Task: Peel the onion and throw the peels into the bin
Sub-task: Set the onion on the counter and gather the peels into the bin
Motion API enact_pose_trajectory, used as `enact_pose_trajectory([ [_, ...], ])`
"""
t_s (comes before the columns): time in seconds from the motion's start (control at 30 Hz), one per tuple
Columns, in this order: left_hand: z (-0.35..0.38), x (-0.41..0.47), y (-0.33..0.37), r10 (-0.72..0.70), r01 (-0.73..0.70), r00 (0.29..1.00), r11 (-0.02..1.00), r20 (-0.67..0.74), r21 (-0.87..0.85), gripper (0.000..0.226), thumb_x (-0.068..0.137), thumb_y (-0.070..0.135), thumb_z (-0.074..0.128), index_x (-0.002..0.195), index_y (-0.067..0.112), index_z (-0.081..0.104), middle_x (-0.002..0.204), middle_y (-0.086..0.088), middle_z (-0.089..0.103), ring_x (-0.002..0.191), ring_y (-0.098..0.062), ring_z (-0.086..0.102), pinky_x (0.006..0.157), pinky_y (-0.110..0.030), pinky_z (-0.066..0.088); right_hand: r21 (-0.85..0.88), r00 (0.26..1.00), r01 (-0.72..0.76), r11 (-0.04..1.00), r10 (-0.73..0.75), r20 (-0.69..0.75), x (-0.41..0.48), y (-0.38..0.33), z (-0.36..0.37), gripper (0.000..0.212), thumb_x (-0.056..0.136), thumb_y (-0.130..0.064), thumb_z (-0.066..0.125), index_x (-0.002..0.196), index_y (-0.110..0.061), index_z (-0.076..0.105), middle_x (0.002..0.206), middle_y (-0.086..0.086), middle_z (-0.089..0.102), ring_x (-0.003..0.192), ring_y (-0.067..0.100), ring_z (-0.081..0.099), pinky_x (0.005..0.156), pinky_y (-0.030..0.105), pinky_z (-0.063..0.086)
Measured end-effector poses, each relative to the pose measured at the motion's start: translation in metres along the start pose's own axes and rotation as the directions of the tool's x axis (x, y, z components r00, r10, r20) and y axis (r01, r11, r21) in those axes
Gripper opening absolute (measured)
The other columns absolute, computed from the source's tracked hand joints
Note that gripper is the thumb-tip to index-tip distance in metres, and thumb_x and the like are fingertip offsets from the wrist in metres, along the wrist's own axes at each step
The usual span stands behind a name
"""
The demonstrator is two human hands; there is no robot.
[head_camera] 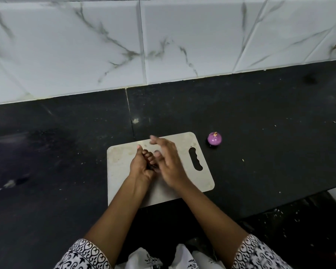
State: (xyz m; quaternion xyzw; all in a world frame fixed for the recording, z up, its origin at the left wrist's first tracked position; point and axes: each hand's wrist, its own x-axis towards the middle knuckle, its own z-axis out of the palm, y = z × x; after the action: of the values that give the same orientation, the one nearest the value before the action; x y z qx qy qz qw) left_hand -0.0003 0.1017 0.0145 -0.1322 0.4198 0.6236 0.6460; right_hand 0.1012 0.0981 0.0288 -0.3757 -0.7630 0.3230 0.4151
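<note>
The onion [214, 139] is purple, board [122, 181] pale grey, counter [260, 113] black, tiles [66, 45] white with grey veins.

I am holding my curled left hand [142, 166] against my straight-fingered right hand [168, 162] above the pale rectangular cutting board [120, 171]; the round purple peeled onion [214, 138] is sitting beside it on the black surface [270, 133].

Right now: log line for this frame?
onion peeled, on counter right of board | left hand curled, contents unclear | right hand open | bin unseen
</note>
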Motion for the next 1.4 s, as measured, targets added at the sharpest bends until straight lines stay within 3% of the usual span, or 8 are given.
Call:
enact_pose_trajectory([
  [0.17, 0.003, -0.002, 0.029, 0.001, -0.001, 1.000, 0.988, 0.001, -0.155, 0.053, 0.096, 0.045, 0.043, 0.050, 0.019, 0.037, 0.034, 0.008, 0.030, 0.025, -0.004, 0.026, 0.025, -0.013, 0.020, -0.267, 0.955, -0.285, 0.921, 0.297, 0.003, -0.021, 0.030, -0.050, 0.028, 0.096, -0.014, 0.043, 0.120, -0.015, 0.058, 0.120, 0.002, 0.061, 0.114, 0.018, 0.054, 0.101, 0.032, 0.041],
  [0.43, -0.001, 0.007, 0.060, 0.070, -0.058, 0.996, 0.971, 0.047, -0.230, 0.073, 0.097, 0.044, 0.041, 0.030, 0.017, 0.039, 0.031, 0.008, 0.029, 0.023, -0.005, 0.025, 0.026, -0.014, 0.021, -0.608, 0.844, -0.075, 0.790, 0.375, 0.383, -0.065, 0.008, -0.014, 0.059, 0.099, -0.040, 0.027, 0.148, -0.024, -0.002, 0.158, 0.006, -0.005, 0.145, 0.022, -0.006, 0.112, 0.035, -0.007],
  [0.63, -0.004, 0.006, 0.064, 0.079, -0.064, 0.995, 0.969, 0.054, -0.240, 0.073, 0.098, 0.043, 0.041, 0.030, 0.017, 0.039, 0.031, 0.008, 0.030, 0.023, -0.005, 0.025, 0.027, -0.014, 0.021, -0.514, 0.860, 0.181, 0.839, 0.118, 0.496, -0.046, 0.001, 0.020, 0.035, 0.082, -0.003, 0.061, 0.116, -0.005, 0.059, 0.117, 0.016, 0.061, 0.110, 0.032, 0.056, 0.078, 0.034, 0.055],
  [0.8, -0.003, 0.003, 0.052, 0.060, -0.050, 0.997, 0.974, 0.039, -0.219, 0.072, 0.098, 0.043, 0.041, 0.030, 0.018, 0.040, 0.032, 0.008, 0.029, 0.024, -0.005, 0.024, 0.027, -0.015, 0.021, -0.615, 0.947, 0.112, 0.780, 0.103, 0.303, -0.025, 0.020, 0.004, 0.014, 0.070, -0.004, 0.072, 0.081, -0.007, 0.065, 0.077, 0.008, 0.061, 0.072, 0.025, 0.059, 0.055, 0.028, 0.047],
  [0.9, 0.001, 0.001, 0.034, 0.022, -0.018, 1.000, 0.976, 0.019, -0.217, 0.065, 0.096, 0.045, 0.043, 0.037, 0.018, 0.039, 0.033, 0.008, 0.029, 0.024, -0.005, 0.025, 0.026, -0.014, 0.021, -0.268, 0.910, -0.401, 0.876, 0.415, -0.008, -0.011, 0.021, -0.015, 0.013, 0.085, 0.000, 0.056, 0.085, -0.010, 0.065, 0.087, 0.004, 0.064, 0.078, 0.012, 0.056, 0.071, 0.019, 0.044],
  [0.97, 0.007, -0.002, 0.022, 0.011, -0.006, 1.000, 0.977, 0.024, -0.212, 0.060, 0.096, 0.046, 0.042, 0.043, 0.018, 0.036, 0.033, 0.007, 0.028, 0.024, -0.006, 0.025, 0.027, -0.012, 0.021, 0.352, 0.711, -0.659, 0.665, 0.703, 0.003, -0.001, 0.007, -0.027, 0.018, 0.089, 0.002, 0.053, 0.084, -0.011, 0.064, 0.083, 0.002, 0.062, 0.073, 0.007, 0.054, 0.068, 0.014, 0.046],
  [1.1, 0.031, -0.016, -0.006, -0.006, 0.022, 0.997, 0.980, 0.078, -0.198, 0.054, 0.096, 0.047, 0.040, 0.051, 0.018, 0.033, 0.034, 0.006, 0.029, 0.026, -0.007, 0.028, 0.030, -0.011, 0.025, 0.826, 0.619, -0.461, 0.325, 0.784, 0.037, 0.003, -0.018, -0.036, 0.020, 0.092, 0.004, 0.047, 0.085, -0.008, 0.061, 0.081, 0.003, 0.060, 0.073, 0.009, 0.057, 0.068, 0.017, 0.052],
  [1.4, 0.077, -0.068, -0.095, -0.041, 0.035, 0.973, 0.999, 0.229, 0.029, 0.037, 0.097, 0.032, 0.046, 0.070, 0.012, 0.060, 0.061, -0.001, 0.068, 0.059, -0.012, 0.068, 0.051, -0.022, 0.054, 0.890, 0.595, -0.161, 0.428, 0.761, -0.258, -0.025, -0.043, -0.079, 0.028, 0.098, -0.008, 0.039, 0.106, -0.011, 0.066, 0.098, -0.005, 0.073, 0.091, 0.006, 0.068, 0.076, 0.018, 0.053],
])
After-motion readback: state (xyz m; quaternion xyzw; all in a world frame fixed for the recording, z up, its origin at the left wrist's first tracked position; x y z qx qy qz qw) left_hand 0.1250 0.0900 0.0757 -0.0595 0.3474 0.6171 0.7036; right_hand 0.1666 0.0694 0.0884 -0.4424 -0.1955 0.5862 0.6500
